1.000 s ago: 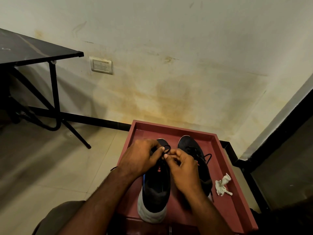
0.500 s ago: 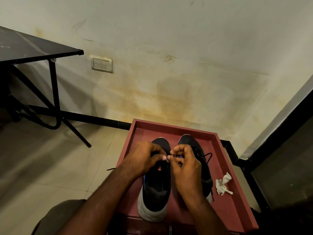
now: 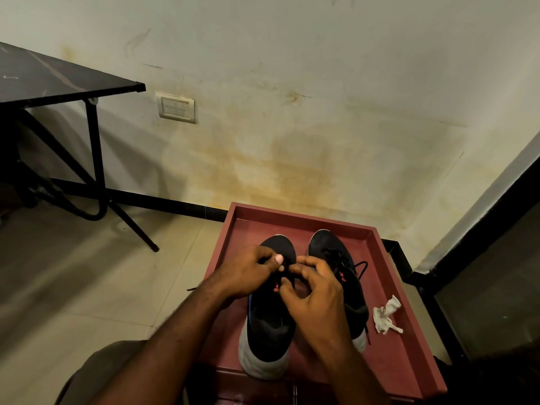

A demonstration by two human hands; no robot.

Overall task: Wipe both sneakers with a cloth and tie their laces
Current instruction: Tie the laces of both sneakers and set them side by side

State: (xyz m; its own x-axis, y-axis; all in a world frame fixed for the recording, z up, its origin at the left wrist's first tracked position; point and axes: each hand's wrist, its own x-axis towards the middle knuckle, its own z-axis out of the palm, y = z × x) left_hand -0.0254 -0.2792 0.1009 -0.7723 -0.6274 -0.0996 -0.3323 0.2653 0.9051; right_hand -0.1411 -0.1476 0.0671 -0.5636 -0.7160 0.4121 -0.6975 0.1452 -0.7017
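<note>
Both hands, the left hand [image 3: 245, 276] and right hand [image 3: 314, 290], pinch the black laces [image 3: 285, 277] over the left sneaker [image 3: 267, 325] at the red tray's [image 3: 409, 361] near edge, beside its mate [image 3: 330, 249], a crumpled cloth [image 3: 385, 315] lying toward the right rim.

Dim, warm indoor light with a yellowish cast. Wall [image 3: 292, 83] is the brightest area; right and lower corners fall to near black. Soft shadow lies under the black table [image 3: 58, 80] across the floor [image 3: 73, 273]. Wide-angle distortion bends straight lines near the edges. Focus fair; dark sneakers show little detail.
</note>
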